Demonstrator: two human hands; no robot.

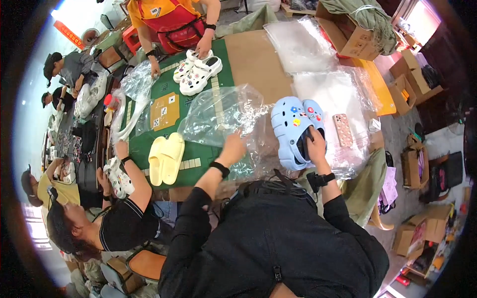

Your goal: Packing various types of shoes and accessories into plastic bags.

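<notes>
1. Gripping the pair of blue clogs [287,130] is the right hand [316,145], its fingers closed on them near the heel opening of the clog on the right.
2. The blue clogs are at the near side of the brown table top [248,52], toes pointing away from the wearer, with coloured charms on their fronts. Whether they rest on the table or are slightly raised, I cannot tell.
3. The left hand [232,150] is at the near edge of a clear plastic bag [203,115], just left of the clogs. Its fingers meet the plastic, but I cannot tell whether they are pinched shut on it.
4. That bag spreads partly over a green mat [225,57]. Yellow slippers [172,160] lie on the mat, left of the left hand.
5. Right of the clogs is a pile of clear bags [323,92], with a pink phone case [342,130] lying on it.
6. Across the table, a co-worker in a red apron [171,27] has one hand on white clogs [195,82] with charms; the other hand is beside loose plastic.
7. At the left, a person in a black top [130,226] sits near another pair of patterned clogs [119,181].
8. Beyond the pile stands an open cardboard box [355,45] with green cloth on top.
</notes>
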